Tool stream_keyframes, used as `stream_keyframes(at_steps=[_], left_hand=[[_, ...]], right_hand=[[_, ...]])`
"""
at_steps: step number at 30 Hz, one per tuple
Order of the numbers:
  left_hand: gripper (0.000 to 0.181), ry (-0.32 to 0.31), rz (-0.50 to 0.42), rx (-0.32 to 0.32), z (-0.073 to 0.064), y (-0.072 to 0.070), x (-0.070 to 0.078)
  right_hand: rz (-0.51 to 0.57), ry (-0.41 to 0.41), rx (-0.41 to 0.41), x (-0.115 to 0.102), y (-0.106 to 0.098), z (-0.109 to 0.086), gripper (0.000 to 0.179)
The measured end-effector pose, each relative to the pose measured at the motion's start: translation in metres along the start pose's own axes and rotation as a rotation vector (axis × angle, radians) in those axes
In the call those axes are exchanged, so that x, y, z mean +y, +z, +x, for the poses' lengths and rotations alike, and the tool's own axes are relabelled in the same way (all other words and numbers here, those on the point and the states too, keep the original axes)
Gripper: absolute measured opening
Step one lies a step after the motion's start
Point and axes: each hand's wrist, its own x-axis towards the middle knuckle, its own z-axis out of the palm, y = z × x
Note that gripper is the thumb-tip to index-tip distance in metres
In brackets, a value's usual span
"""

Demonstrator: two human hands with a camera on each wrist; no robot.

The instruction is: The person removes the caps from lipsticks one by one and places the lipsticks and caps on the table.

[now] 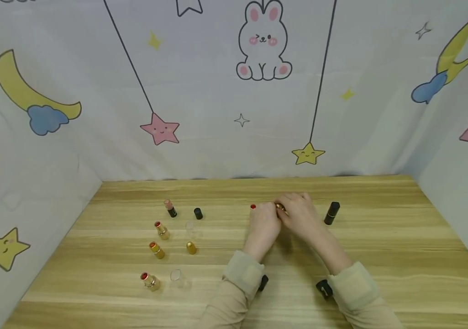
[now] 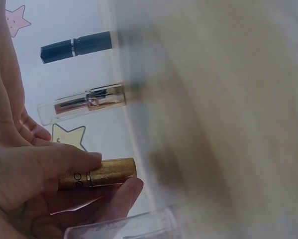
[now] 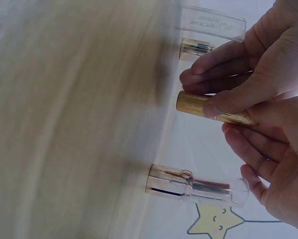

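Observation:
Both hands meet on a gold lipstick tube (image 2: 114,171) held upright above the tabletop. My left hand (image 1: 265,220) pinches its lower part between thumb and fingers, lettering showing beside the thumb. My right hand (image 1: 299,214) holds the tapered top end, its fingers curled in the right wrist view. An uncapped red lipstick (image 1: 253,207) stands just left of my left hand, mostly hidden by it. A clear-cased lipstick (image 3: 188,185) stands beyond the hands, and a black lipstick tube (image 1: 332,213) to their right. Near the left hand is a clear cap (image 2: 124,226).
At left stand several uncapped lipsticks, one pink (image 1: 170,208) and others red-tipped in gold cases (image 1: 157,250). Beside them are a black cap (image 1: 198,213), a gold cap (image 1: 191,248) and clear caps (image 1: 176,276). A printed curtain (image 1: 217,91) encloses the wooden table (image 1: 381,237).

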Motion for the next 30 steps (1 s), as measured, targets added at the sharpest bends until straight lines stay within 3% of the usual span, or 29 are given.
stream_keyframes(at_steps=[8,13,18,25,30], left_hand=[[0.026,-0.053,-0.013,-0.016,-0.002,-0.010,0.007],[0.023,0.015,0.002,0.033,-0.007,-0.021,0.011],[0.011,0.090,-0.067,0.059,-0.013,-0.029,0.011],[0.010,0.205,-0.116,0.138,-0.019,-0.031,0.005],[0.011,0.252,-0.141,0.167,-0.020,-0.033,0.006]], right_hand=[[0.101,0.065,0.009,-0.006,-0.018,-0.003,0.016],[0.162,0.097,0.052,-0.008,-0.032,-0.008,0.017],[0.205,0.094,0.099,-0.007,-0.038,-0.011,0.019],[0.330,0.153,0.169,-0.001,-0.043,-0.020,0.023],[0.413,0.185,0.205,0.003,-0.047,-0.024,0.024]])
